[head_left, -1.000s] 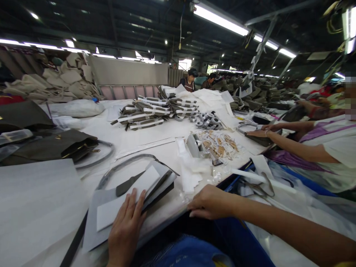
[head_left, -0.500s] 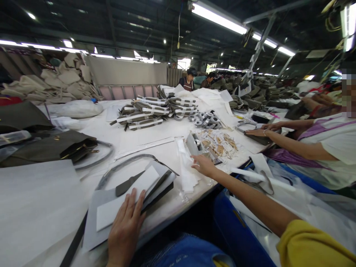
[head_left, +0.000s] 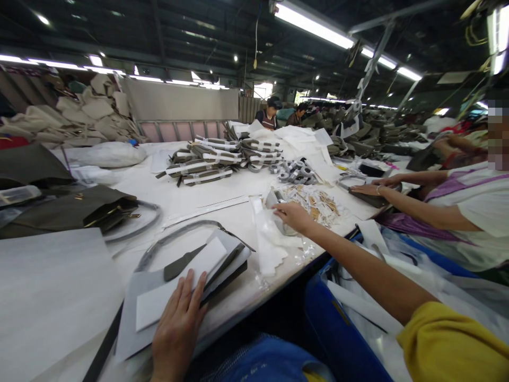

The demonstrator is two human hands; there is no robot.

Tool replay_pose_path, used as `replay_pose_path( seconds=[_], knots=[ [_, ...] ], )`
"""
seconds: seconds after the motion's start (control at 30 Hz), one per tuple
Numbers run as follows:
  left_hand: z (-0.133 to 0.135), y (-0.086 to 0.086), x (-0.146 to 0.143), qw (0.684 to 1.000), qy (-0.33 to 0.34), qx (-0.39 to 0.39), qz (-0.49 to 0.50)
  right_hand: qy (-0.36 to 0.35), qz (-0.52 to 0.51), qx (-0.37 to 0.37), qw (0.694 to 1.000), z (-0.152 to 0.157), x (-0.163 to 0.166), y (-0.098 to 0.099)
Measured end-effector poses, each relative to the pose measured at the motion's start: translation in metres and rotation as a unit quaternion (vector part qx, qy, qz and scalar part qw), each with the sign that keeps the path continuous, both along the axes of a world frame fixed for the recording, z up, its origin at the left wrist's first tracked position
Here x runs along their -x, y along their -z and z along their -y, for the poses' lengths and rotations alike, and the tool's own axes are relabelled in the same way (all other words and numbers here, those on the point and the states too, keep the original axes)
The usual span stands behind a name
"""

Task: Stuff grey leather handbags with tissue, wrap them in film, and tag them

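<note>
My left hand (head_left: 178,318) lies flat, fingers stretched, on a white padding strip (head_left: 159,307). Under that strip is a dark olive-grey handbag (head_left: 230,270), partly covered with grey sheet. Its wrapped handle (head_left: 159,248) curves out over the table. My right hand (head_left: 294,216) reaches across to a grey tape dispenser (head_left: 272,198), hiding much of it. Thumb and fingertips come together at the dispenser's near left side; whatever they pinch is too small to make out. White tissue-like strips (head_left: 264,246) lie just below this hand.
Small tan and white pieces (head_left: 314,204) are heaped beyond the dispenser. Bundled straps (head_left: 222,159) and grey rings (head_left: 294,172) lie farther back. Another olive bag (head_left: 79,209) is at left. A blue bin (head_left: 330,313) stands below the table edge; a co-worker's hands (head_left: 369,188) work at right.
My right hand has moved up and slightly forward over the tape dispenser, its fingers drawing closer together. My left hand still rests on the white strip, barely shifted.
</note>
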State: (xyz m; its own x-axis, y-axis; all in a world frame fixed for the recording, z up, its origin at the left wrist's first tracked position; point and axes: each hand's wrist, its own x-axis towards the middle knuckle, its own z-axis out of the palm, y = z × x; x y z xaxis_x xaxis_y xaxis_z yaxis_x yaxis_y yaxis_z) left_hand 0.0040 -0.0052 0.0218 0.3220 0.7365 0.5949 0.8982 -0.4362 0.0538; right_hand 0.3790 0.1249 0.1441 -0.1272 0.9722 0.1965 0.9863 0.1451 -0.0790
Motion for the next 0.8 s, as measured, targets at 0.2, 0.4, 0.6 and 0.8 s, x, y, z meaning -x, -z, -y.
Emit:
replay_pose_path(
  seconds=[0.2, 0.4, 0.6, 0.8],
  knots=[
    [0.0, -0.001, 0.001, 1.0, -0.003, -0.002, 0.0, -0.081, 0.078, -0.011, 0.994, 0.026, 0.02, 0.018],
    [0.001, -0.004, 0.001, 1.0, -0.003, -0.001, -0.002, -0.043, 0.046, 0.106, 0.992, 0.038, 0.029, 0.066],
    [0.0, -0.003, 0.001, 1.0, -0.001, -0.003, 0.004, 0.032, 0.056, 0.158, 0.985, 0.025, 0.011, 0.059],
    [0.001, -0.002, 0.0, 1.0, 0.0, 0.006, -0.003, 0.006, 0.082, 0.153, 0.985, 0.037, 0.017, 0.039]
  ],
)
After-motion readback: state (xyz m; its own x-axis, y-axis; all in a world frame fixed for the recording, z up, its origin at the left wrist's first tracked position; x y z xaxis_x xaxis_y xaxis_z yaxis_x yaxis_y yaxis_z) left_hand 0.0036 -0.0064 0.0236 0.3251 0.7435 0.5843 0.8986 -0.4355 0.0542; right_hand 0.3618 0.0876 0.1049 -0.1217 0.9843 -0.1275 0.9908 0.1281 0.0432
